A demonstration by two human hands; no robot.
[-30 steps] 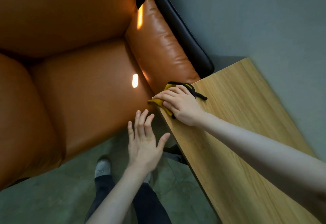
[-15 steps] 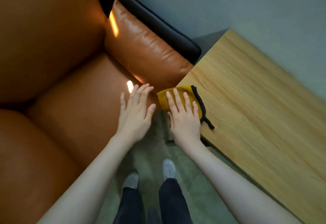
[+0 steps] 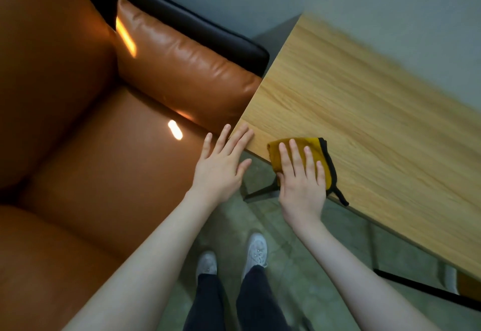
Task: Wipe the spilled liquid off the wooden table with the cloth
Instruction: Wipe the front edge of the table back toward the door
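A yellow cloth [image 3: 316, 149] with a black hem lies on the near edge of the wooden table [image 3: 364, 111], partly hanging over it. My right hand [image 3: 302, 182] presses flat on the cloth with straight fingers. My left hand [image 3: 221, 164] is open, its fingertips touching the table's near left corner. No liquid is visible on the wood.
An orange leather sofa [image 3: 91, 135] with a cushion [image 3: 187, 70] stands left of the table, almost touching it. My feet in light shoes [image 3: 234, 257] stand on the green-grey floor. A grey wall runs behind the table. A dark table leg [image 3: 263, 192] shows under the edge.
The view shifted. My right hand slid the cloth along the table's near edge, away from the corner. My left hand moved up and now touches that corner.
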